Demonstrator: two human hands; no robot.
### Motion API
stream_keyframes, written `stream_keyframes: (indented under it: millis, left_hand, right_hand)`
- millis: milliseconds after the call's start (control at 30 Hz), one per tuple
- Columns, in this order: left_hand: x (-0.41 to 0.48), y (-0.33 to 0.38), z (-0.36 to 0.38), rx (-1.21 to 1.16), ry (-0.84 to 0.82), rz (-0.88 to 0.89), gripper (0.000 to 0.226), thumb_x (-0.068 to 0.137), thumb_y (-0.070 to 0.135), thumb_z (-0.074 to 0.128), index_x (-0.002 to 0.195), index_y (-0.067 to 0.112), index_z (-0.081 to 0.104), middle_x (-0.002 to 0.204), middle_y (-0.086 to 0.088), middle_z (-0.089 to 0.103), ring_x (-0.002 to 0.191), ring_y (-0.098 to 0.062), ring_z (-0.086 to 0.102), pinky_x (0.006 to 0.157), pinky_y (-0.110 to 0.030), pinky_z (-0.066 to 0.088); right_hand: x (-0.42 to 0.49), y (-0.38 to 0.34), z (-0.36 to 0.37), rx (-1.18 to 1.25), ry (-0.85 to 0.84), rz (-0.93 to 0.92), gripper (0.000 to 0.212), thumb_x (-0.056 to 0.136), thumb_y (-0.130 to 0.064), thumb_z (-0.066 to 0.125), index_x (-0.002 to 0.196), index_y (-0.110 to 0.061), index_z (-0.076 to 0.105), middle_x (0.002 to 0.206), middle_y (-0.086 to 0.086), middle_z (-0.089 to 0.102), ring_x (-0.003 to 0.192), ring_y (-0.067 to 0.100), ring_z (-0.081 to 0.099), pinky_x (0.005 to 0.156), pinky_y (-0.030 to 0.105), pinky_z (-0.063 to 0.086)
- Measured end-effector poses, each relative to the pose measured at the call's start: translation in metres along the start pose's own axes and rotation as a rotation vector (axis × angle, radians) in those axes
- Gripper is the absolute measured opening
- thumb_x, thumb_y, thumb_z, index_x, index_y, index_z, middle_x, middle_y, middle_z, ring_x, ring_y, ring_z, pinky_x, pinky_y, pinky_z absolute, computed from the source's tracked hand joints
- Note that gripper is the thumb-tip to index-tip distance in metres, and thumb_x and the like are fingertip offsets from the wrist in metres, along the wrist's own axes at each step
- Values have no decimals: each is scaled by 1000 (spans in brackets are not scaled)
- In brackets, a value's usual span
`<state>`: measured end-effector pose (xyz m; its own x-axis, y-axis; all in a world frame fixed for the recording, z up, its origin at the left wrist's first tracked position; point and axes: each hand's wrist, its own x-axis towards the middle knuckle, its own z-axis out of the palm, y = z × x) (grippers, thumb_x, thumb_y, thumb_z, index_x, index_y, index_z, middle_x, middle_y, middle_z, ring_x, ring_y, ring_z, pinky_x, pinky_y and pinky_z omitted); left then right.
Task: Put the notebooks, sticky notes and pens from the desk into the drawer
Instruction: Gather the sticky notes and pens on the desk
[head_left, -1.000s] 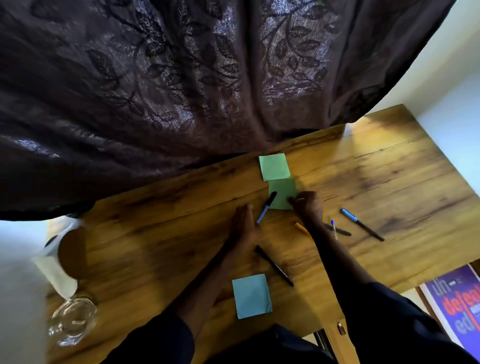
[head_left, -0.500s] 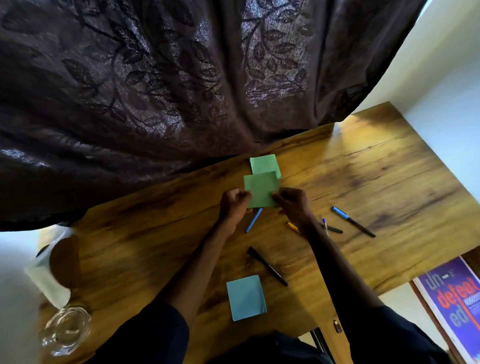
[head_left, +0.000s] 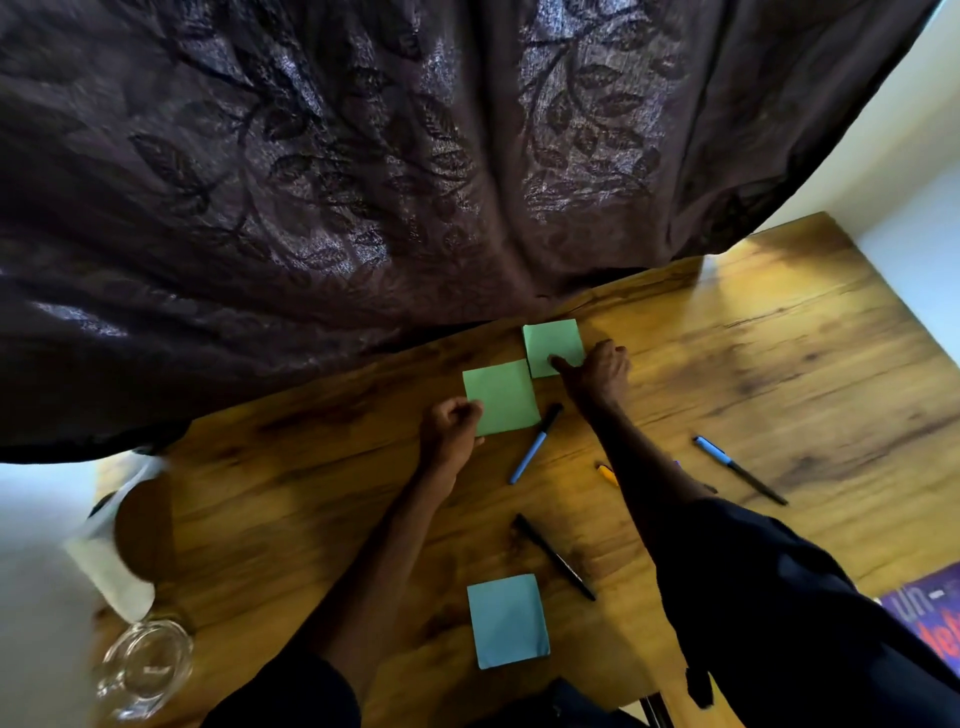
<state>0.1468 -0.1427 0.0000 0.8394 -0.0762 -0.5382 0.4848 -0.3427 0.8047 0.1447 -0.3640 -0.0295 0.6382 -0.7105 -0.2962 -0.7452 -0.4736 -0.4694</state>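
My left hand (head_left: 449, 428) pinches the lower left edge of a green sticky-note pad (head_left: 504, 397) just above the wooden desk (head_left: 779, 374). My right hand (head_left: 597, 371) reaches to a second green pad (head_left: 553, 343) near the curtain, fingertips touching its lower right part. A blue pad (head_left: 508, 621) lies near the front edge. A blue pen with a black cap (head_left: 535, 444) lies between my arms, a black pen (head_left: 555, 557) below it, a blue-capped pen (head_left: 740, 470) to the right. A yellow pen tip (head_left: 607, 474) shows beside my right forearm.
A dark patterned curtain (head_left: 363, 182) hangs over the desk's far edge. A glass jar (head_left: 145, 665) and a white-wrapped brown object (head_left: 130, 540) sit at the left end. A purple printed book or poster (head_left: 930, 618) lies below the desk's right edge.
My left hand has taken the nearer green pad alone and carried it left. My right hand let go of it and moved up to the farther green pad.
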Motion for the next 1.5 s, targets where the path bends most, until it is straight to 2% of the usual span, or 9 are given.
stream_keyframes:
  millis: [100,300,433,567,700,800,1000,1300,1500]
  left_hand:
    - [-4,0,-1,-8,6,-3,41,97,29,64,129,4,59,116,-10,68,103,-22,68,79,-38,63]
    - [-11,-2,2,-5,8,-23,42,96,29,65,128,2,60,112,-11,67,99,-22,68,81,-43,63]
    - [-20,-2,7,-36,3,-26,41,97,25,64,130,1,59,117,-12,67,103,-23,67,81,-42,62]
    - [-36,-2,20,-65,-23,-26,35,98,17,63,126,-4,58,119,-17,66,98,-22,65,73,-34,62]
    - [-66,-2,48,-88,-86,-7,17,97,9,63,110,-1,58,111,-19,67,83,-21,65,54,-22,58]
    - [-98,-9,74,-71,-185,17,14,96,8,64,107,3,58,101,-12,68,75,-16,67,57,-25,60]
    - [-174,-32,131,179,-356,65,8,89,19,73,89,21,66,91,-3,76,73,-14,70,55,-21,55]
    - [-269,-84,230,189,-564,-140,35,88,12,76,120,0,65,112,-15,72,93,-21,73,74,-35,64]
    - [-325,-124,276,281,-635,-237,28,88,4,74,113,0,62,104,-16,70,82,-21,70,58,-23,60]
  right_hand:
    - [1,-10,5,-136,7,76,85,81,-55,74,139,-2,41,139,21,49,129,38,44,103,47,42]
    - [1,4,-3,59,-112,101,74,80,-43,79,135,-5,47,137,19,53,128,37,47,105,43,42]
    - [-17,25,-14,338,-72,91,48,85,-28,77,120,2,63,111,22,70,98,34,67,69,35,51]
    - [-57,56,-46,545,12,101,19,88,-18,71,102,-5,72,87,6,72,68,17,65,46,18,43]
    - [-95,109,-73,784,122,244,15,78,-20,72,92,-15,75,85,4,77,76,25,74,65,37,62]
    - [-120,158,-89,939,188,326,7,76,-13,74,81,-17,73,86,9,77,83,30,75,78,53,62]
    - [-178,250,-118,1058,387,446,32,85,-13,78,114,-2,71,99,9,77,84,23,75,63,29,61]
    - [-248,386,-141,1065,640,707,37,89,-14,74,122,-1,64,107,12,75,86,22,74,59,29,59]
    - [-289,460,-151,1033,712,824,35,88,-13,74,121,-4,65,113,7,72,95,22,73,62,27,60]
